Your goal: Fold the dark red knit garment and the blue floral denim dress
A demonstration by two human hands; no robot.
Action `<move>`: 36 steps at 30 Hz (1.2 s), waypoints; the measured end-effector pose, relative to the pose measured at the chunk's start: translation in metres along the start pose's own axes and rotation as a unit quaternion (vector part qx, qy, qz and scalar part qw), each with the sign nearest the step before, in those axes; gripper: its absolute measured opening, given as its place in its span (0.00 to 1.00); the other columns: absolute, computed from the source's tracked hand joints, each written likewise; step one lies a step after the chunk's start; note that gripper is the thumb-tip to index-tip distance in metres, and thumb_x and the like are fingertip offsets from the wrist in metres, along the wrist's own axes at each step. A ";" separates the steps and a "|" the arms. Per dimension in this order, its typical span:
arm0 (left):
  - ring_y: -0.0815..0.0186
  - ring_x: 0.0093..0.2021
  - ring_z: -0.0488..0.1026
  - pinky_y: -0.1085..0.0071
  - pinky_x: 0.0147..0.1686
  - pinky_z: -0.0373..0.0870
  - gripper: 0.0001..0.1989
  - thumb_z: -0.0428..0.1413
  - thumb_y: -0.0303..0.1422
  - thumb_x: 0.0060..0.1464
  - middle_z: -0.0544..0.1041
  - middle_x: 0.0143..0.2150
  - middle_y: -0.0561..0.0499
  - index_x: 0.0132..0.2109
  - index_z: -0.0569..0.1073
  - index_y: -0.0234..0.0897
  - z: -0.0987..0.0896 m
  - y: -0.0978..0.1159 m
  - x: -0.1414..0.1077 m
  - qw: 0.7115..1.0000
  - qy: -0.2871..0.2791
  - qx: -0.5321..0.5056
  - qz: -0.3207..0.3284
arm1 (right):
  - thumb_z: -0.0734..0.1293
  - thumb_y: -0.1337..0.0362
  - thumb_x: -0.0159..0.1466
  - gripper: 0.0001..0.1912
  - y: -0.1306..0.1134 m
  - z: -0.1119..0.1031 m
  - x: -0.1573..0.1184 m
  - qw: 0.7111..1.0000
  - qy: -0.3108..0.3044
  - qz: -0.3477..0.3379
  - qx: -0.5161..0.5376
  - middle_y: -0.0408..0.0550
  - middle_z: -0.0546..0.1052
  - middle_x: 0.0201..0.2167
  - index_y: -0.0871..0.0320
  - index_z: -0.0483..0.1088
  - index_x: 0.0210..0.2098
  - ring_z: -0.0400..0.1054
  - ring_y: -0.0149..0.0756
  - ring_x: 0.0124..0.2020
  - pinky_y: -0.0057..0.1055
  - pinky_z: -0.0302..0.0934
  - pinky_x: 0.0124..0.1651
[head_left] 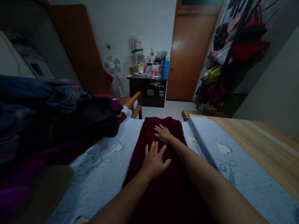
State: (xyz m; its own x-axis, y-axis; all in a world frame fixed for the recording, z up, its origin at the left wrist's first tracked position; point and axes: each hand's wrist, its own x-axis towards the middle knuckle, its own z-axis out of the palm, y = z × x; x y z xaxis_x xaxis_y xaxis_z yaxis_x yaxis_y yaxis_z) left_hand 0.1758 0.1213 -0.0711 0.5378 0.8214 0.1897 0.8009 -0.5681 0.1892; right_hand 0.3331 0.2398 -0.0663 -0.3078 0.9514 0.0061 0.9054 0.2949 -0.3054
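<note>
A dark red knitted cloth (163, 193), perhaps a garment, lies lengthwise over a light blue-grey patterned sheet (109, 165). My left hand (154, 160) rests on the cloth near its middle, palm down with the fingers spread. Farther along, toward the cloth's far end, my right hand (163, 134) also lies palm down, its fingers stretched out to the left. Neither hand grasps anything. The near part of the cloth runs into dark shadow, so its shape there is hard to make out.
Piled clothes (70, 115), denim, black and purple, cover the left side. Bare wooden boards (261, 137) lie along the right. Past the far edge stand a wooden chair (137, 104), a white fan (113, 67), a black cabinet (147, 91) and a closed door (190, 56).
</note>
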 end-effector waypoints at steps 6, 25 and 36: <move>0.48 0.70 0.46 0.44 0.65 0.40 0.35 0.43 0.56 0.59 0.55 0.70 0.40 0.68 0.55 0.47 -0.003 0.002 0.000 1.000 -0.011 -0.001 -0.006 | 0.61 0.65 0.64 0.31 -0.002 -0.004 0.005 0.991 0.084 0.028 0.102 0.61 0.55 0.68 0.65 0.57 0.65 0.43 0.45 0.70 0.44 0.41 0.69; 0.67 0.69 0.52 0.60 0.67 0.48 0.24 0.38 0.33 0.66 0.60 0.68 0.47 0.66 0.59 0.38 -0.006 -0.017 0.005 0.996 -0.016 -0.091 0.005 | 0.53 0.65 0.66 0.30 -0.090 0.024 -0.149 0.977 0.149 0.156 0.002 0.53 0.54 0.69 0.62 0.54 0.67 0.45 0.44 0.70 0.45 0.39 0.69; 0.48 0.70 0.48 0.53 0.63 0.50 0.37 0.38 0.53 0.63 0.45 0.72 0.34 0.70 0.49 0.35 -0.004 -0.057 0.052 0.993 -0.029 -0.022 -0.117 | 0.54 0.52 0.68 0.31 -0.099 0.026 -0.152 0.975 0.138 0.166 -0.048 0.50 0.49 0.70 0.55 0.52 0.68 0.41 0.48 0.70 0.50 0.35 0.68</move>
State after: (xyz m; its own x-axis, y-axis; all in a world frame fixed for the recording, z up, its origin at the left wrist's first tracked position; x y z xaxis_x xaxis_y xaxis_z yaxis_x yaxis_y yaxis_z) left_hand 0.1575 0.1962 -0.0678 0.3544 0.9316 0.0803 0.8937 -0.3627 0.2640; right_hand 0.2822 0.0639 -0.0614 0.0855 0.9794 0.1830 0.9692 -0.0391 -0.2433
